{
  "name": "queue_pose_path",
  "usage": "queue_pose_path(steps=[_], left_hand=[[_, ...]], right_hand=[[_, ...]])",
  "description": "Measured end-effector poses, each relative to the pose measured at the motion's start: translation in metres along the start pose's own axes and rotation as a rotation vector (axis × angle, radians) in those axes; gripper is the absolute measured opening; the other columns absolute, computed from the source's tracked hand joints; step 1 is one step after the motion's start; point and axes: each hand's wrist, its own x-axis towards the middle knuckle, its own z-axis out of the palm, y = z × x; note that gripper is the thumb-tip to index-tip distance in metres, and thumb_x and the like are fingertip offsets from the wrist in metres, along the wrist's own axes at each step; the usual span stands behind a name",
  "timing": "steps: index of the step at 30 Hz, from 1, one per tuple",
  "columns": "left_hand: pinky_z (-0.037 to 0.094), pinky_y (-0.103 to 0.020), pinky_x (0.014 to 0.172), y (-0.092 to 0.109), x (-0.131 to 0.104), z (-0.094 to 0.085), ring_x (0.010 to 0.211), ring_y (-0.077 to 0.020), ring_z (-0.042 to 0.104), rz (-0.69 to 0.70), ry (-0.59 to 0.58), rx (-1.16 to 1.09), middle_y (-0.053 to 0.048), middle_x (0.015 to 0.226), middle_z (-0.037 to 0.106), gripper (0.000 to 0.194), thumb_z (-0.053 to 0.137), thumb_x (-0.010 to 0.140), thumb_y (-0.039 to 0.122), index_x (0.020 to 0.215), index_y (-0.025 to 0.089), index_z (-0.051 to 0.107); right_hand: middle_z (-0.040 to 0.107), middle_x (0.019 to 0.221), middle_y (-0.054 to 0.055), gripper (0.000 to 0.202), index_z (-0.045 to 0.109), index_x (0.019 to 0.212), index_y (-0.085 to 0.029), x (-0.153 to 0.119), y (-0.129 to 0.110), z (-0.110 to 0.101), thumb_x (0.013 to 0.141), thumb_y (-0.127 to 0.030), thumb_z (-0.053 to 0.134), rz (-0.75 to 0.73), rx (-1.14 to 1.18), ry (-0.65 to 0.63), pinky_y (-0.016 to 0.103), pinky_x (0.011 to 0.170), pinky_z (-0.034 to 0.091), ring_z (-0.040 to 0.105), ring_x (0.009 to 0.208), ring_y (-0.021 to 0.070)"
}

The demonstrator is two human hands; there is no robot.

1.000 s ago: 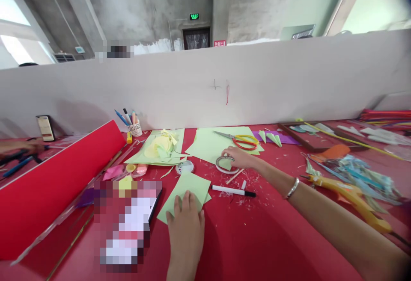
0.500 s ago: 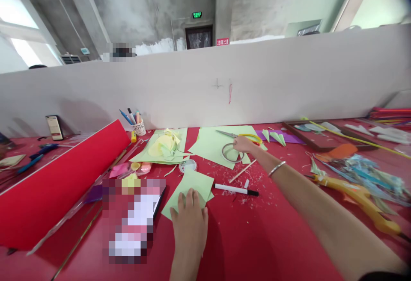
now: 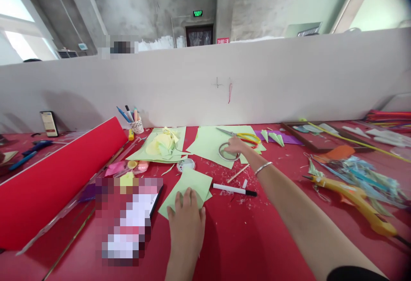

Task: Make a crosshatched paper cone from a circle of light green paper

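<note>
My left hand (image 3: pixel 186 221) lies flat with fingers spread on a light green paper piece (image 3: pixel 192 182), which overlaps another green piece. Farther out, my right hand (image 3: pixel 236 145) closes over the upper right rim of a roll of tape (image 3: pixel 228 158), its fingertips reaching into the ring. Under the roll is a larger green sheet (image 3: pixel 210 142). Scissors (image 3: pixel 247 137) with yellow and red handles lie just behind that hand. A black-capped white marker (image 3: pixel 233 189) and a thin wooden stick (image 3: pixel 238 173) rest between my two hands.
A phone (image 3: pixel 131 221) and a leaning red board (image 3: pixel 64 178) are on the left. Yellow paper scraps (image 3: pixel 162 144) lie on green sheets near a pen cup (image 3: pixel 137 125). At right are a yellow glue gun (image 3: pixel 356 199), blue strips (image 3: pixel 369 172) and a brown tray (image 3: pixel 321 142). A white partition (image 3: pixel 167 88) stands behind.
My right hand has moved left, from the roll's right edge to over its rim, uncovering more of the scissors' handles. My left hand stays on the green paper. The view shifts slightly.
</note>
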Motion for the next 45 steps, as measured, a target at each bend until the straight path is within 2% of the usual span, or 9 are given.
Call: queue_pose_path(steps=[10,18,22,25,29,33,37,42,45], left_hand=[[0.022,-0.056,0.099,-0.001,-0.002,0.003,0.119,-0.0299,0.038,0.017,0.088,-0.027,-0.011,0.127,0.048,0.04,0.035,0.084,0.019,0.121,0.015,0.048],[0.018,-0.053,0.102,-0.001,0.0,0.01,0.122,-0.0276,0.035,0.083,0.229,-0.084,-0.014,0.134,0.039,0.045,0.037,0.082,0.019,0.127,0.015,0.04],[0.015,-0.053,0.103,0.004,0.001,0.005,0.129,-0.0264,0.022,0.137,0.321,-0.355,-0.014,0.141,0.025,0.065,0.047,0.078,0.027,0.136,0.018,0.018],[0.022,-0.049,0.102,0.009,0.001,-0.006,0.131,-0.0252,0.018,0.124,0.249,-0.783,-0.014,0.143,0.018,0.075,0.049,0.077,0.038,0.136,0.02,0.007],[0.041,-0.036,0.092,0.01,0.004,-0.018,0.119,-0.0214,0.042,-0.003,-0.035,-1.481,-0.016,0.136,0.032,0.071,0.031,0.082,0.053,0.136,0.023,-0.004],[0.047,-0.033,0.082,0.006,0.007,-0.02,0.101,-0.0197,0.057,-0.144,-0.224,-1.747,-0.014,0.119,0.052,0.075,0.033,0.078,0.06,0.137,0.024,0.003],[0.049,-0.029,0.075,0.004,0.006,-0.02,0.089,-0.017,0.06,-0.211,-0.108,-1.798,-0.007,0.099,0.061,0.071,0.056,0.071,0.045,0.132,0.025,0.026],[0.047,-0.024,0.065,-0.001,0.005,-0.023,0.081,-0.0153,0.057,-0.265,0.189,-1.52,-0.003,0.087,0.058,0.05,0.054,0.073,0.042,0.118,0.023,0.046],[0.046,-0.026,0.059,-0.007,0.005,-0.022,0.072,-0.0167,0.056,-0.249,0.215,-1.258,-0.002,0.076,0.056,0.043,0.047,0.077,0.045,0.111,0.02,0.052]], right_hand=[[0.054,0.11,0.007,0.03,0.051,0.11,-0.014,-0.018,0.009,0.006,0.084,-0.03,0.049,0.027,0.341,0.173,0.038,0.077,0.047,0.055,0.093,0.0188],[0.057,0.067,0.0,0.01,0.056,0.077,-0.012,-0.058,0.003,-0.037,0.076,-0.021,0.051,-0.131,0.747,0.262,0.021,0.052,0.04,0.053,0.06,0.0107],[0.054,0.062,-0.002,0.011,0.054,0.077,-0.015,-0.095,-0.005,-0.064,0.073,-0.025,0.052,-0.25,0.96,0.245,0.019,0.049,0.04,0.05,0.053,0.0081],[0.052,0.06,-0.004,0.016,0.052,0.069,-0.016,-0.121,-0.016,-0.073,0.064,-0.028,0.062,-0.359,1.316,0.202,0.02,0.049,0.042,0.049,0.051,0.0077],[0.057,0.065,-0.003,0.017,0.056,0.072,-0.018,-0.144,-0.03,-0.052,0.061,-0.025,0.067,-0.32,1.661,0.156,0.022,0.051,0.045,0.053,0.055,0.0089],[0.054,0.058,-0.004,0.017,0.054,0.065,-0.019,-0.157,-0.036,-0.005,0.061,-0.027,0.069,-0.2,1.814,-0.009,0.022,0.048,0.044,0.051,0.05,0.0086],[0.057,0.064,-0.003,0.022,0.055,0.071,-0.018,-0.171,-0.039,0.026,0.061,-0.032,0.069,-0.135,1.849,-0.081,0.022,0.051,0.043,0.053,0.056,0.0095],[0.036,0.047,-0.01,0.027,0.049,0.064,-0.018,-0.176,-0.03,0.027,0.06,-0.036,0.069,-0.062,1.803,0.161,0.017,0.038,0.022,0.028,0.04,0.0026],[0.032,0.046,-0.01,0.028,0.048,0.062,-0.018,-0.169,-0.01,0.019,0.057,-0.036,0.069,-0.033,1.768,0.291,0.019,0.038,0.017,0.023,0.039,0.0031]])
